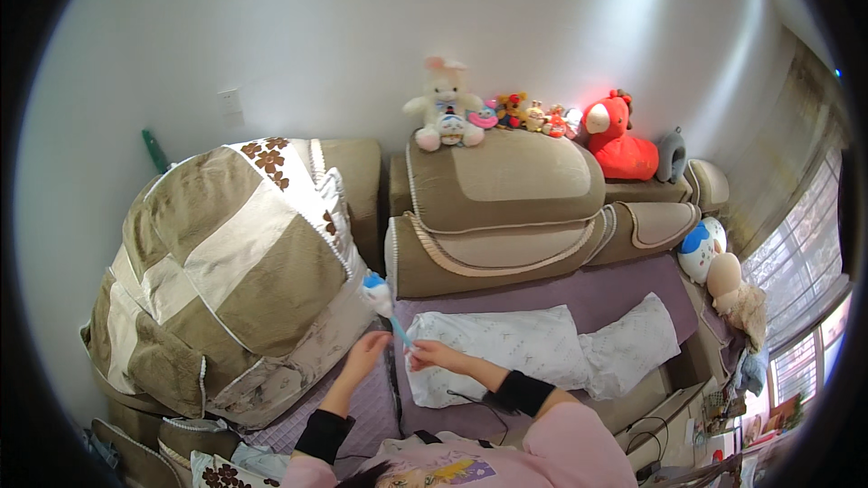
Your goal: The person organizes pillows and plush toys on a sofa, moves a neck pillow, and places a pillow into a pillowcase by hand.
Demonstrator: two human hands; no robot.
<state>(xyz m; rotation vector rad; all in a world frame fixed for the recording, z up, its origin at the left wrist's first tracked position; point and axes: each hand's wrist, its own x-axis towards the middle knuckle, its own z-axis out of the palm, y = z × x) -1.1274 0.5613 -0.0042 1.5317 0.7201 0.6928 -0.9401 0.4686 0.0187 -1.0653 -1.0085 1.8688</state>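
My right hand (436, 355) is closed around the lower end of a light blue stick (400, 330). A small fluffy head (377, 295) in white and blue tops the stick, which tilts up and to the left; I cannot make out whether it is a duster or a toy wand. Just left of the stick is my left hand (369, 348), its fingers stretched out toward it and seemingly holding nothing. Both hands are over the sofa, between the big covered heap and a white patterned pillow (497, 343).
A bulky heap under a brown and cream cover (226, 244) fills the left. Rolled sofa cushions (506, 172) line the back, topped by a white plush rabbit (445, 104), small toys and a red plush horse (619, 140). A second pillow (633, 348) lies right; cables trail in front.
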